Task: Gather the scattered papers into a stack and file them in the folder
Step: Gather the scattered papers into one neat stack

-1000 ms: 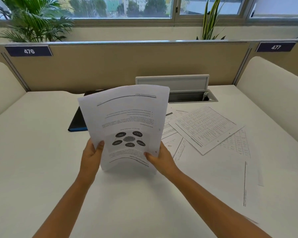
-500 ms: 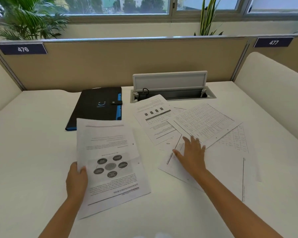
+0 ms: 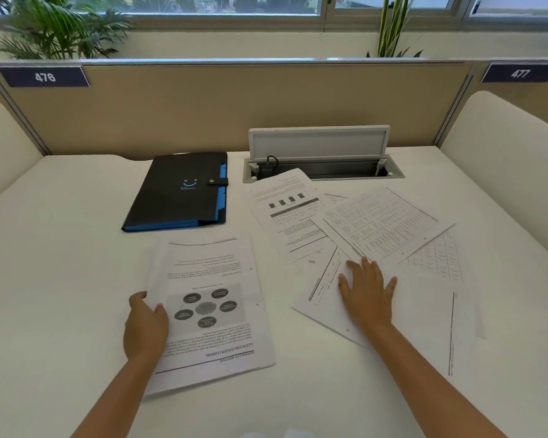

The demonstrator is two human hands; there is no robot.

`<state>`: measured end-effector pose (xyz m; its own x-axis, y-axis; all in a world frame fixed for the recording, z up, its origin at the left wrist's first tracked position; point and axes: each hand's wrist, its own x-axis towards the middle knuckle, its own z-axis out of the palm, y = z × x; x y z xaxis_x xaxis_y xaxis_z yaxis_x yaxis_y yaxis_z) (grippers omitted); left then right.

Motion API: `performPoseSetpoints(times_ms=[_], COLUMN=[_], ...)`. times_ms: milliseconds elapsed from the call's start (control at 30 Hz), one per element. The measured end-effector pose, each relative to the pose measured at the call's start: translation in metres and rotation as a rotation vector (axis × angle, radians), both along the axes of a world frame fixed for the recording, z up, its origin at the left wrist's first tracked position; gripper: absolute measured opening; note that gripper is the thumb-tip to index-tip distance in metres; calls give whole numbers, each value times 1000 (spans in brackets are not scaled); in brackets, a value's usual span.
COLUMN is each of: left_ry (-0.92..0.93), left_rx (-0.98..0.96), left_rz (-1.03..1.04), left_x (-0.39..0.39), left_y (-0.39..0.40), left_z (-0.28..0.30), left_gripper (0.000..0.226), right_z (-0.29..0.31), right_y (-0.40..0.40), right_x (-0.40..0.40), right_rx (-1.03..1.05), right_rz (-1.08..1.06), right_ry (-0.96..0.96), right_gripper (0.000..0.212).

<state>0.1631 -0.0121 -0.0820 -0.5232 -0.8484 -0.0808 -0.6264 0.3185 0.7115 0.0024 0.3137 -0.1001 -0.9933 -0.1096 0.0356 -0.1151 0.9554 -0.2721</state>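
Head view: left hand (image 3: 144, 324) pinches the stack (image 3: 206, 308) at its left edge on the desk (image 3: 60, 248). Right hand (image 3: 366, 290), fingers spread, presses flat on loose papers (image 3: 355, 238). Folder (image 3: 184, 192) lies snapped shut behind the stack; contents hidden.

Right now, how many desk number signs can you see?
2. The 476 sign is on the partition at far left; the 477 sign is on the partition at far right. None seem hidden.
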Motion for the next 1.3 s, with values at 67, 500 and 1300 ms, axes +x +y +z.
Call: performPoseSetpoints(times_ms=[67,500,1300], left_ry=[13,46,-34], left_rx=[2,-215,252], left_rz=[11,-55,-736], left_x=[-1,-32,-78], left_y=[-2,7,161], left_z=[0,16,15], left_gripper=[41,42,50], right_z=[0,0,0], right_y=[0,-1,-14], right_x=[0,0,10], right_rx=[0,54,-2], right_rz=[1,-18,-27], right_ry=[6,-15,90], right_gripper=[50,51,49])
